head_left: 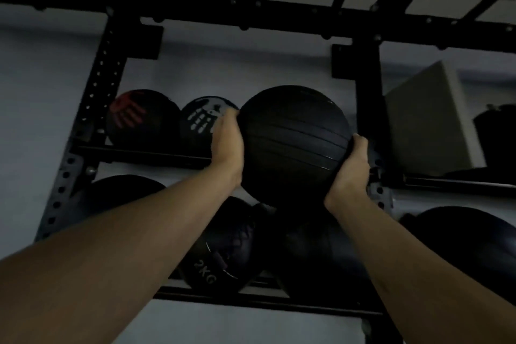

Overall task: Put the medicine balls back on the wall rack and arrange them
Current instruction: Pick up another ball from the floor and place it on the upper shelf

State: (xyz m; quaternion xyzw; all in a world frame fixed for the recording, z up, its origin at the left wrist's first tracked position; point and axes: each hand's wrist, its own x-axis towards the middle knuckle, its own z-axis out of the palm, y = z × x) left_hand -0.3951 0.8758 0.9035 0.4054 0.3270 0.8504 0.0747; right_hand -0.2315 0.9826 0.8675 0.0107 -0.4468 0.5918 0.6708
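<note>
I hold a black ribbed medicine ball (293,139) up at the upper shelf of the black wall rack (92,109). My left hand (226,145) presses its left side and my right hand (350,170) cups its lower right side. To its left on that shelf sit a ball with a red hand print (139,117) and a ball with a white hand print (201,120). On the shelf below rests a ball marked 2KG (220,254), with dark balls (315,254) beside it partly hidden by my arms.
A pale grey box (430,120) stands on the upper shelf in the right bay, with a dark object (497,134) past it. Another large dark ball (469,246) fills the lower right bay. Black crossbars (245,17) run overhead. The wall behind is light grey.
</note>
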